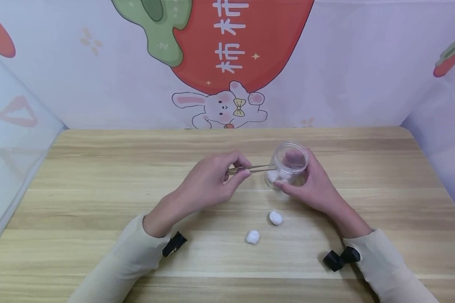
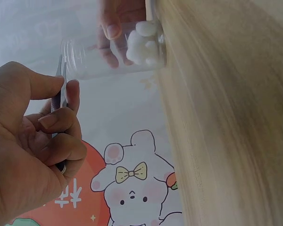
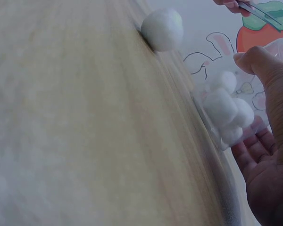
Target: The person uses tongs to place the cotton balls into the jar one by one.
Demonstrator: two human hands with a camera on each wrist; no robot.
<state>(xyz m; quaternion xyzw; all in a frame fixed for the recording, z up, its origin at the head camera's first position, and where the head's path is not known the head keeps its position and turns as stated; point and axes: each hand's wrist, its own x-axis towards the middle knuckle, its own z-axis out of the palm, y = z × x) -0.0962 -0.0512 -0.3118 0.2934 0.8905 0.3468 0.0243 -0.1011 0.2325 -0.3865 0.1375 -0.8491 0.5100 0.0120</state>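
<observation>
Metal tweezers (image 1: pixel 233 170) sit pinched between thumb and fingers of the left hand (image 1: pixel 212 180), tips slightly parted. Next, two loose cotton balls (image 1: pixel 252 237) lie farthest from the desk's (image 1: pixel 98 189) back edge. Nearer that edge, a clear jar (image 1: pixel 285 165) stands upright, tweezer tips near its mouth, cotton inside, the right hand (image 1: pixel 317 187) curled round it.

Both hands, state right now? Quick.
Left hand: closed, pinching the tweezers.
Right hand: closed around the clear jar.
</observation>
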